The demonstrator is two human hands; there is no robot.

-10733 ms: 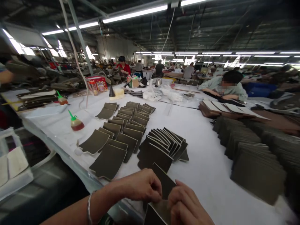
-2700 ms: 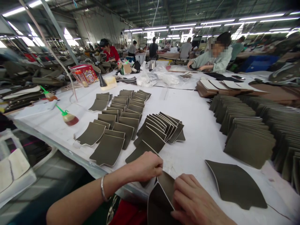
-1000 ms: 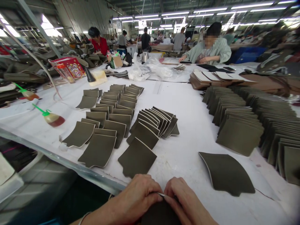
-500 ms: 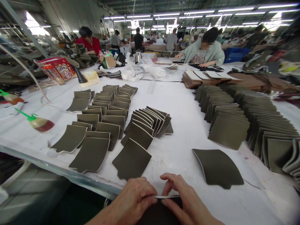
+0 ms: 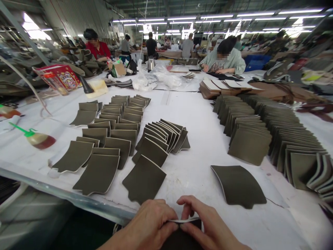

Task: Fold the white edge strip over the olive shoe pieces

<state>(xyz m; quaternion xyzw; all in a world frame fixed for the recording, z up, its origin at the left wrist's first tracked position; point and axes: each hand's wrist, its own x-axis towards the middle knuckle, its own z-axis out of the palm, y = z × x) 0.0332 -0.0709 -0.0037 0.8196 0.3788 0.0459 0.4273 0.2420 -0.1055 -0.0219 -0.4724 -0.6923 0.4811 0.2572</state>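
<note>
Dark padded piece (image 5: 182,236) at near worktop (image 5: 208,114) edge, pinched by left hand (image 5: 151,225) and right hand (image 5: 205,225), thumbs together on white rim. Since half second ago: grip unchanged, rim pressed flatter. Loose piece (image 5: 239,185) lies right.

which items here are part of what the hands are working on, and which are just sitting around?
In hand:
- left hand and right hand, both pinching the white-edged dark piece
- fanned rows of same pieces
- single piece lying apart
- stacks at right

Lying about:
- glue bottle
- red box
- plastic bags
</note>
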